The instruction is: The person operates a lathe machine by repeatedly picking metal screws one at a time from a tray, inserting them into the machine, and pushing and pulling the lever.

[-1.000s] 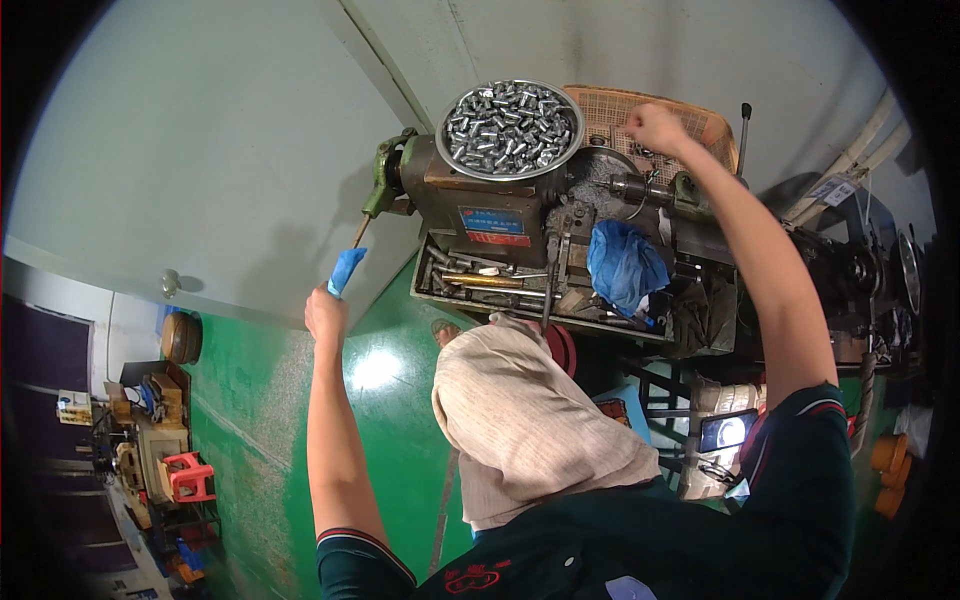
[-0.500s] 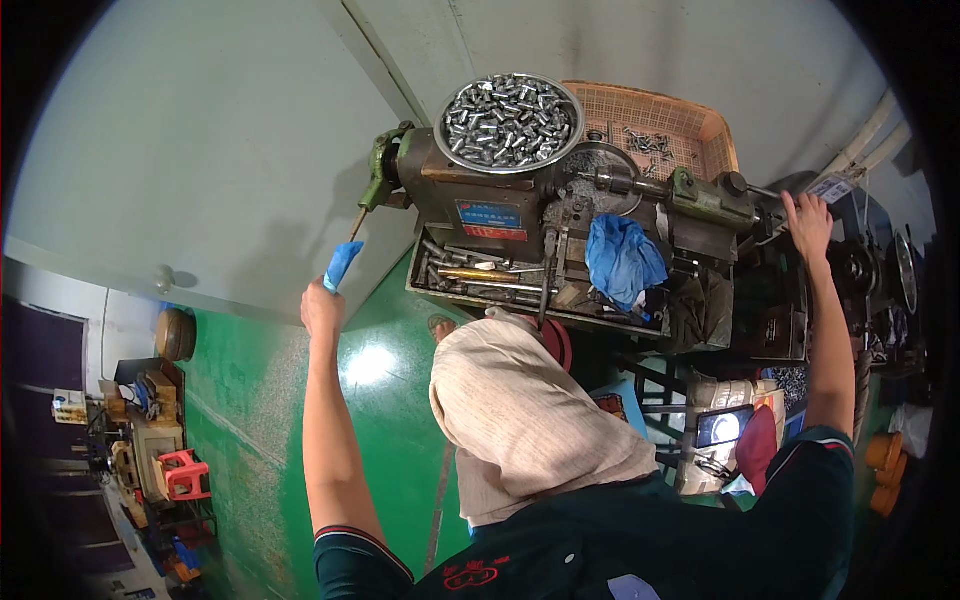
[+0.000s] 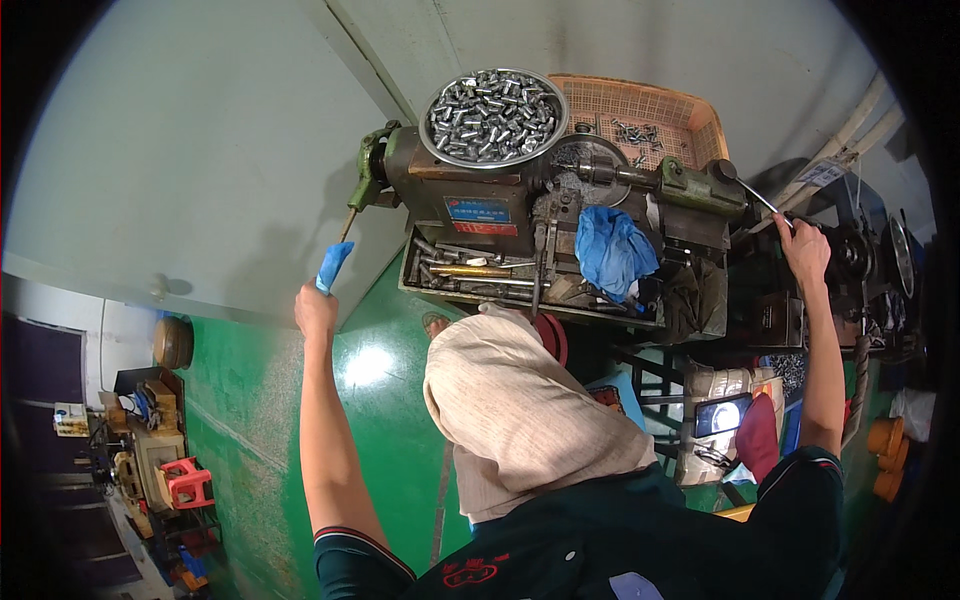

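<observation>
A small lathe-like bench machine stands in front of me. My left hand is closed round the blue-wrapped end of a crank handle, which hangs from the green arm at the machine's left end. Far to the right, my right hand grips the outer end of a thin metal lever coming off the green tailstock. A drill chuck points left from that tailstock toward the spindle, where metal chips lie. The workpiece there is too small to make out.
A round steel bowl heaped with short metal parts sits on the machine, with an orange plastic basket behind. Blue cloth lies at the front, beside a tool tray. At right stand a phone and another machine.
My right hand has come down toward me, and the tailstock lever now slants more steeply. My left hand keeps its grip on the crank handle. The whole view has shifted slightly.
</observation>
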`<state>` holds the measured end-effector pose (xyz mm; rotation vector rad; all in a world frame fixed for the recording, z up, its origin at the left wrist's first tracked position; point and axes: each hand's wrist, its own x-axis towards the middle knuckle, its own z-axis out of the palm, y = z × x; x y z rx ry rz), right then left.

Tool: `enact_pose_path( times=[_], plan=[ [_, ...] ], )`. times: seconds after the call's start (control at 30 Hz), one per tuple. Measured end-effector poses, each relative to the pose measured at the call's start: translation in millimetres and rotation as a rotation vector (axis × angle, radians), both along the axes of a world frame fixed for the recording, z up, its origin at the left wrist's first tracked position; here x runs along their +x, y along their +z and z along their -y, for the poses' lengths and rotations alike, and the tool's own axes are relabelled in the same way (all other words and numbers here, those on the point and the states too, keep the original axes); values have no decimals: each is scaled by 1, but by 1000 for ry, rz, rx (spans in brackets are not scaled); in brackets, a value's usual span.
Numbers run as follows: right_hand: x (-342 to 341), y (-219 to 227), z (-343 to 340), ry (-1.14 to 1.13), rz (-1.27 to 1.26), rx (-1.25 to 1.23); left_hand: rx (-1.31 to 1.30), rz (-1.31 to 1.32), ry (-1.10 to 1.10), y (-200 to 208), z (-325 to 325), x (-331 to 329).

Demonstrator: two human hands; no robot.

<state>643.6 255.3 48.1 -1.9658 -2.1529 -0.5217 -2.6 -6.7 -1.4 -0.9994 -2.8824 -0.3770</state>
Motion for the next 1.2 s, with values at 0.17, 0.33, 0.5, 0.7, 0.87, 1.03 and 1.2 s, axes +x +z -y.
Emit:
enact_pose_path(
  times=[0.17, 0.33, 0.5, 0.7, 0.87, 1.03, 1.2],
  plan=[
    [-2, 1, 1, -14, 8, -12, -12, 3, -3, 1, -1, 0],
    [-6, 1, 4, -55, 10, -24, -23, 13, 6, 0, -1, -1],
    [-10, 2, 8, -92, -3, -27, -18, 4, -1, 1, -1, 0],
    [-14, 5, 10, -123, -8, -49, -30, -4, 1, 4, -2, 3],
    [-13, 4, 10, -109, -22, -42, -1, -14, -6, 5, -2, 4],
    [1, -4, -5, -96, -38, -81, 24, 50, -20, 5, -3, 2],
    [-25, -9, -62, -33, 93, 462, 33, 76, 15, -1, -4, -5]
  ],
)
